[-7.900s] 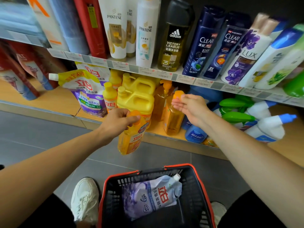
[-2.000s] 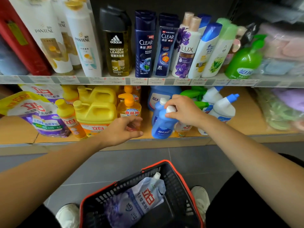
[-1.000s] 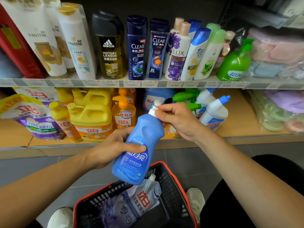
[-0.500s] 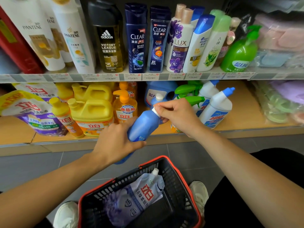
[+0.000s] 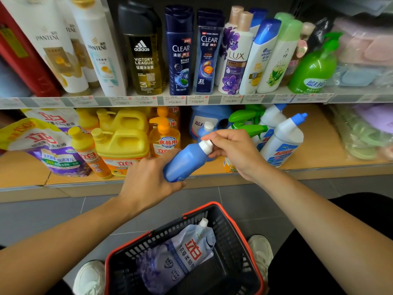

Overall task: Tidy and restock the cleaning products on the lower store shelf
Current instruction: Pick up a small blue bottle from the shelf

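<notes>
A blue bottle [image 5: 184, 160] with a white cap is tilted, cap toward the shelf, just in front of the lower shelf [image 5: 319, 152]. My left hand [image 5: 146, 179] grips its base and my right hand [image 5: 236, 152] pinches its capped neck. Behind it on the shelf stand a second small blue bottle [image 5: 205, 130], a large blue jug [image 5: 207, 119], green spray bottles [image 5: 244, 118] and white bottles with blue caps [image 5: 282, 139]. To the left are an orange pump bottle [image 5: 164, 137], yellow jugs [image 5: 121, 145] and purple-and-yellow refill pouches [image 5: 42, 145].
A black basket with a red rim [image 5: 244, 235] sits on the grey floor between my white shoes and holds a lavender refill pouch [image 5: 180, 258]. The upper shelf carries shampoo and body-wash bottles [image 5: 180, 50]. Bagged sponges [image 5: 370, 133] lie at the far right.
The blue bottle, lifted off the lower shelf two seconds ago and held low over the basket, has been swung up toward the shelf, cap leading. Both hands stay on it.
</notes>
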A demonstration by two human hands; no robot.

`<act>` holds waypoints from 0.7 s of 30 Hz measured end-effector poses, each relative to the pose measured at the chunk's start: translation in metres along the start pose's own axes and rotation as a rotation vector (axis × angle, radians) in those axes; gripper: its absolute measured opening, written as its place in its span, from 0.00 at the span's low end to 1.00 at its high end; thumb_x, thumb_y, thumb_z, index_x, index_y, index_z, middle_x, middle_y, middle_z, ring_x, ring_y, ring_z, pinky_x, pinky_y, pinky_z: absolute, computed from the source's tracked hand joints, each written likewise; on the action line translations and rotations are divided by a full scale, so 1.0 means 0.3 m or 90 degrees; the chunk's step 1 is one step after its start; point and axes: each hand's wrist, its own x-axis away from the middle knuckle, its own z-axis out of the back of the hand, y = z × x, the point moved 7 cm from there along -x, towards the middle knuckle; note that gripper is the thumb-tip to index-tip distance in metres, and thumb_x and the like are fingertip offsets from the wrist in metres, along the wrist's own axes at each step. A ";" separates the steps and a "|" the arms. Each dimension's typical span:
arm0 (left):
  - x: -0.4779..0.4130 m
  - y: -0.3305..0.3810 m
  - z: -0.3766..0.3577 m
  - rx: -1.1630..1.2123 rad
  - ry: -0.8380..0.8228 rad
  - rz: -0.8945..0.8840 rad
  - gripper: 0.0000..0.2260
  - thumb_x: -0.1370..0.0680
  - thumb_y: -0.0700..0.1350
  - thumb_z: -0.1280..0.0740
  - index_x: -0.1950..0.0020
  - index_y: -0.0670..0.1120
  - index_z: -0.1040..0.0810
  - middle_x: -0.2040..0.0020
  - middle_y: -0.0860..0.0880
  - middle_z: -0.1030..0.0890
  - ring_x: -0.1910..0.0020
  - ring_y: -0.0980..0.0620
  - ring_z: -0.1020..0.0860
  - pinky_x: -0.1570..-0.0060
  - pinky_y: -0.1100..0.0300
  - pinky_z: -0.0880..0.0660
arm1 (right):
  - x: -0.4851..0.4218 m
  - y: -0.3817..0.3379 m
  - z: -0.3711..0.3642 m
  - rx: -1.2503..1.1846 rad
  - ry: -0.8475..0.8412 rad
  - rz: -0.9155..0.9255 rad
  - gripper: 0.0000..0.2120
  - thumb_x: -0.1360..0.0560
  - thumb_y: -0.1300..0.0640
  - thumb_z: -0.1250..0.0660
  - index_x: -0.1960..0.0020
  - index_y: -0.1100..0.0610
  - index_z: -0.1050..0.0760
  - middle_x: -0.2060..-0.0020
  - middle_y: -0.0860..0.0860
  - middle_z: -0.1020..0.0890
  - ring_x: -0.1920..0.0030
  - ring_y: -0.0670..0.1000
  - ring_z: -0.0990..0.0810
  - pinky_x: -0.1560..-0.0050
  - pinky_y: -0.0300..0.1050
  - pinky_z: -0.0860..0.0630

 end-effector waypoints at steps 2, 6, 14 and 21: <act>-0.004 -0.009 -0.005 0.024 -0.007 0.014 0.34 0.35 0.57 0.19 0.30 0.56 0.23 0.54 0.49 0.14 0.62 0.45 0.19 0.68 0.61 0.34 | 0.003 -0.006 -0.007 0.005 -0.017 0.013 0.11 0.19 0.62 0.35 0.53 0.51 0.16 0.54 0.57 0.15 0.60 0.52 0.18 0.56 0.46 0.18; -0.008 -0.024 -0.013 0.111 -0.035 0.038 0.34 0.35 0.57 0.19 0.30 0.55 0.23 0.49 0.50 0.14 0.58 0.48 0.19 0.63 0.58 0.26 | 0.010 -0.032 -0.002 0.037 -0.018 0.070 0.10 0.21 0.62 0.32 0.49 0.48 0.16 0.55 0.51 0.13 0.62 0.50 0.16 0.58 0.42 0.19; -0.014 -0.038 -0.067 0.416 -0.150 0.123 0.23 0.35 0.42 0.16 0.43 0.50 0.18 0.53 0.54 0.14 0.55 0.56 0.17 0.58 0.69 0.25 | 0.017 -0.055 -0.010 0.082 -0.017 0.140 0.17 0.27 0.63 0.25 0.44 0.45 0.19 0.57 0.36 0.15 0.53 0.40 0.16 0.49 0.36 0.21; -0.012 -0.032 -0.096 0.741 -0.208 0.262 0.29 0.34 0.41 0.21 0.34 0.46 0.24 0.44 0.44 0.14 0.46 0.44 0.15 0.50 0.51 0.17 | 0.016 -0.017 -0.025 0.004 -0.055 0.056 0.21 0.24 0.60 0.28 0.32 0.52 0.25 0.49 0.45 0.15 0.47 0.44 0.18 0.44 0.43 0.22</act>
